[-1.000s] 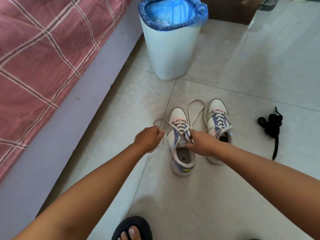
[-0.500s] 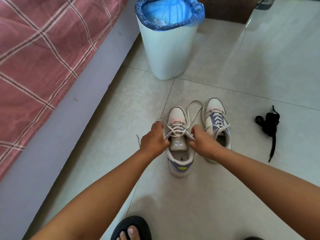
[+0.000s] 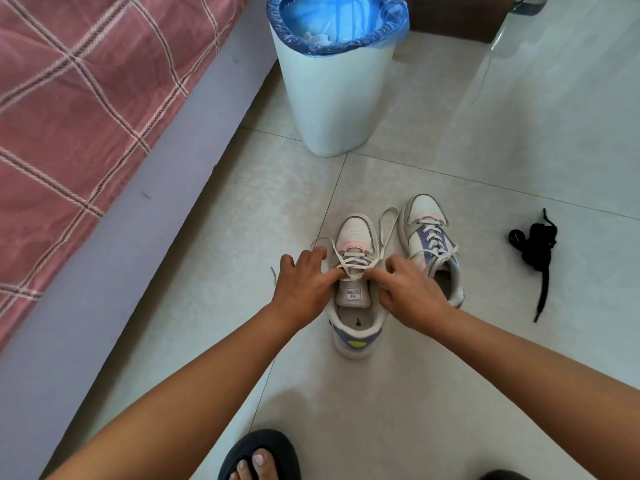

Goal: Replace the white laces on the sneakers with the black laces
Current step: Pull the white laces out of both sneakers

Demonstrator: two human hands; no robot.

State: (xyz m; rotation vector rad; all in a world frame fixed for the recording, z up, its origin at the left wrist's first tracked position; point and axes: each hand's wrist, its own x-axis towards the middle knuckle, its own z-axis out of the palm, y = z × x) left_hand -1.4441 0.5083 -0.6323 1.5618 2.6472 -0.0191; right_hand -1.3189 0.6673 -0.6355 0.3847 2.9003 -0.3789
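**One head camera, looking steeply down at the floor**

A single wide-angle view comes from the person's head, facing forward and down. Both forearms reach in from the bottom edge, so the hands sit near the middle, close to the lens. The tiled floor (image 3: 450, 393) fills most of the picture (straight lines bow toward the edges). A bed (image 3: 86, 109) runs up the left side, and a bin (image 3: 332, 98) stands at the top.

Clearance around the near sneaker (image 3: 355, 289). Left: open tile up to the bed base (image 3: 145, 244). Beyond the toe: a short stretch of tile, then the waste bin (image 3: 332, 95). Right: the second sneaker (image 3: 431, 247) just beside it; past that, open tile, then the black laces (image 3: 535, 251).
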